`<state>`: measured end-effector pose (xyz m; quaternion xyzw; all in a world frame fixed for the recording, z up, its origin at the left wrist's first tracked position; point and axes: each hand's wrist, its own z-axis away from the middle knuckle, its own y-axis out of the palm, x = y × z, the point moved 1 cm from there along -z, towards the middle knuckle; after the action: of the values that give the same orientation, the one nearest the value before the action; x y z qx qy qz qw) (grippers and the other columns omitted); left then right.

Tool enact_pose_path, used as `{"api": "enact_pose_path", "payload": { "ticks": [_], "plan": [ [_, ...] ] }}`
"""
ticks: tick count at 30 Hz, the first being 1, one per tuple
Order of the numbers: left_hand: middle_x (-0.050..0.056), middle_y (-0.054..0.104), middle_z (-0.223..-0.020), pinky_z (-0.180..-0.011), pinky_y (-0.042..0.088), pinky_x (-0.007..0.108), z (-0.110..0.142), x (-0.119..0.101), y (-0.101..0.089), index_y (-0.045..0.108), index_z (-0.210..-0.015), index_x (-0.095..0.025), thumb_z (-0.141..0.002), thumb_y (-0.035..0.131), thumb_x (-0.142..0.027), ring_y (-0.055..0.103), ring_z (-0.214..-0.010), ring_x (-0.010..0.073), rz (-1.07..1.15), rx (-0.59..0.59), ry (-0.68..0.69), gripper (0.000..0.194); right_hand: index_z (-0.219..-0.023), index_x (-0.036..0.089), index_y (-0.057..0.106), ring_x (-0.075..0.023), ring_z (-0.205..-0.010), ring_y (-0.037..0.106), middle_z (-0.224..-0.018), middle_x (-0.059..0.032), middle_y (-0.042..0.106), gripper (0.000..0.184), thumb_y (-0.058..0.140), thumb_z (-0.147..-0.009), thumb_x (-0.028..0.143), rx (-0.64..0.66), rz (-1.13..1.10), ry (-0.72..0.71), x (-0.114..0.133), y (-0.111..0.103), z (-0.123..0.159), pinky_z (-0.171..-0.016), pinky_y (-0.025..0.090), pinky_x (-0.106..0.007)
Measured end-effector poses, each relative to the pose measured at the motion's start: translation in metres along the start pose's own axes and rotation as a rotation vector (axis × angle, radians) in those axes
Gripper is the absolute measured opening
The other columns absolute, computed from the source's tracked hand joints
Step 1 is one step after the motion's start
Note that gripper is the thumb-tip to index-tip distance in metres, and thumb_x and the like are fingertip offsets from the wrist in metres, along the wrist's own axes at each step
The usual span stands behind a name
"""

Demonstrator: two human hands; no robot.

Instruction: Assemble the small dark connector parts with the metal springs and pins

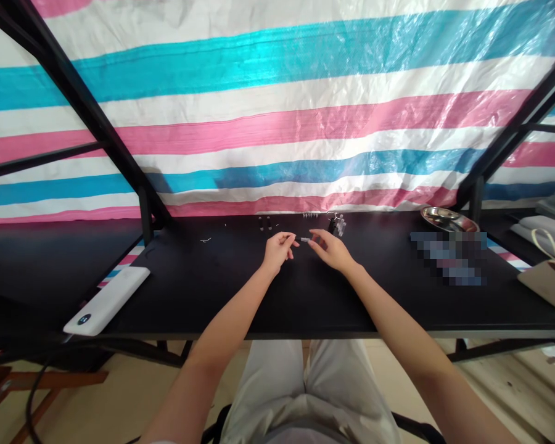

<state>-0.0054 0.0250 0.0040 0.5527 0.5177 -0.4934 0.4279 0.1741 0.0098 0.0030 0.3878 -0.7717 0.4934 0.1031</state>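
Note:
Both my hands are over the far middle of the black table (pixel 240 290). My right hand (pixel 329 248) pinches a small pale tube-like part (pixel 305 239) between thumb and forefinger. My left hand (pixel 280 248) is curled, its fingertips pinched close to the part's left end; whether it holds anything is too small to see. Just beyond the right hand lies a small cluster of clear and metal parts (pixel 338 223). Further small dark pieces (pixel 264 222) and tiny pins (pixel 309 216) lie along the table's back edge.
A white power bank (pixel 107 301) lies at the table's left front corner. A metal dish (pixel 446 217) stands at the back right, with a blurred patch in front of it. Black frame posts (pixel 144 216) rise at both sides. A striped tarp (pixel 277 105) hangs behind.

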Motion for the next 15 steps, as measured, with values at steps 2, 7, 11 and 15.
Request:
{"api": "enact_pose_path", "payload": {
  "ticks": [2,7,11,15],
  "plan": [
    [0.005,0.065,-0.071,-0.033,0.028,0.016,0.0002,0.001,0.0006,0.058,-0.089,-0.011,-0.075,0.057,-0.04,0.046,-0.035,0.0032,0.022,0.013,-0.002,0.032,-0.118,0.02,0.051,-0.0123,-0.065,0.056,-0.097,-0.0061,0.062,0.041,0.044,-0.086,0.043,0.031,-0.018,-0.056,0.0024,0.0059,0.0008,-0.066,0.047,-0.026],
    [0.004,0.064,-0.069,-0.032,0.027,0.017,0.0011,0.0028,0.0034,0.058,-0.087,-0.011,-0.074,0.059,-0.039,0.046,-0.034,0.004,0.049,0.048,0.018,0.031,-0.111,0.02,0.055,-0.0126,-0.064,0.056,-0.095,-0.006,0.063,0.034,0.043,-0.087,0.04,0.011,-0.032,-0.118,0.002,0.0117,0.0024,-0.065,0.048,-0.026],
    [0.003,0.063,-0.068,-0.032,0.027,0.017,0.0024,0.0022,0.0052,0.058,-0.087,-0.011,-0.075,0.058,-0.037,0.046,-0.033,0.0045,0.044,0.063,0.015,0.028,-0.106,0.019,0.058,-0.0126,-0.063,0.055,-0.093,-0.0059,0.063,0.031,0.042,-0.088,0.039,0.002,-0.021,-0.122,0.0029,0.0088,0.002,-0.063,0.047,-0.026],
    [0.004,0.063,-0.068,-0.033,0.028,0.017,0.0039,0.0011,0.0057,0.058,-0.087,-0.011,-0.075,0.058,-0.036,0.046,-0.033,0.0046,0.034,0.07,0.019,0.028,-0.106,0.019,0.058,-0.0132,-0.065,0.055,-0.091,-0.0061,0.064,0.031,0.042,-0.088,0.039,0.011,-0.01,-0.138,0.0045,0.0068,0.0017,-0.064,0.046,-0.026]
  ]
}}
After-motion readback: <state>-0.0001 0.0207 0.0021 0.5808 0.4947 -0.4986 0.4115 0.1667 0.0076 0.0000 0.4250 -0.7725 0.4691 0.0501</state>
